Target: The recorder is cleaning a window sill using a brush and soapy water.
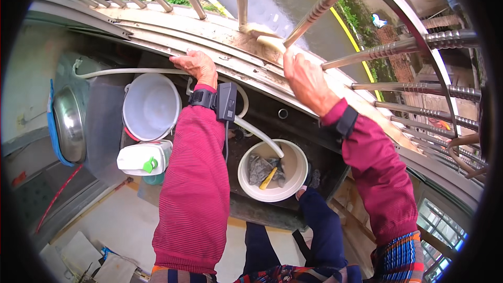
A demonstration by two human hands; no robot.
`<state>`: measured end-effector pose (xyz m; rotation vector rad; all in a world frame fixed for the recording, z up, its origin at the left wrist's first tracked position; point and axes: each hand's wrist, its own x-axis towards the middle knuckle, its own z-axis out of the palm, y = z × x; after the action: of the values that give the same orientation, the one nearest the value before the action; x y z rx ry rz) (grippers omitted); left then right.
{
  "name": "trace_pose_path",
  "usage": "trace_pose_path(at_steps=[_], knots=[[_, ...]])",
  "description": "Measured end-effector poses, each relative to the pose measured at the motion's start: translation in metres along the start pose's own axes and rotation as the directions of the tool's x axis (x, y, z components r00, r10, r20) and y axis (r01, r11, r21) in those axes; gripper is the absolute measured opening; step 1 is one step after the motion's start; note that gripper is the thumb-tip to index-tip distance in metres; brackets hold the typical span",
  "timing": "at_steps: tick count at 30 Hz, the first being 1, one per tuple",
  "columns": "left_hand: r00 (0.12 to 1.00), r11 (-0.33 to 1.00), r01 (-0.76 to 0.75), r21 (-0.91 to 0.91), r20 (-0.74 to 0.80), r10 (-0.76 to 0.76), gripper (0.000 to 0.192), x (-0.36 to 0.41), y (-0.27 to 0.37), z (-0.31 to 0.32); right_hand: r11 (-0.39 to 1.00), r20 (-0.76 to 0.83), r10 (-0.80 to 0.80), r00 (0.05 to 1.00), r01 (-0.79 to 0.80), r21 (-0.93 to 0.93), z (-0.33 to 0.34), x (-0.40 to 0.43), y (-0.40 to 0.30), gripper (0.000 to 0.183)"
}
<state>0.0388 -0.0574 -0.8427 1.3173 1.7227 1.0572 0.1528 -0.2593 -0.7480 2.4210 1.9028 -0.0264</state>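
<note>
My left hand [196,65] rests on the inner edge of the window sill track [157,41]; whether its fingers grip the edge is unclear. On the outer sill [220,27], near the foot of a metal railing bar [310,13], my right hand [308,78] has curled fingers beside a pale, blurred thing [271,41], perhaps a cloth; its grip is partly hidden. Below, between my arms, a white bucket [245,186] holds cloudy water, a grey cloth [261,169] and a yellow-handled tool [268,179]. A white hose [261,135] ends over this bucket.
At the left are an empty-looking grey-white bucket [151,106], a white jug with a green cap [135,159] and a metal basin [70,124]. Metal railing bars line the window's outer side, above a road [271,4]. One foot [301,192] stands close to the white bucket.
</note>
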Motion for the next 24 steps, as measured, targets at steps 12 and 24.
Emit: trace_pose_path(at_steps=[12,24], knots=[[0.998,1.000,0.004,-0.016,-0.068,-0.005,0.041,0.000,0.004,0.004,0.964,-0.011,0.125,0.992,-0.124,-0.234,0.007,-0.017,-0.038,0.028],[1.000,0.997,0.025,-0.069,0.020,-0.024,0.055,0.000,-0.019,0.021,0.933,-0.087,0.152,0.985,-0.114,0.342,-0.030,-0.084,0.020,0.031]])
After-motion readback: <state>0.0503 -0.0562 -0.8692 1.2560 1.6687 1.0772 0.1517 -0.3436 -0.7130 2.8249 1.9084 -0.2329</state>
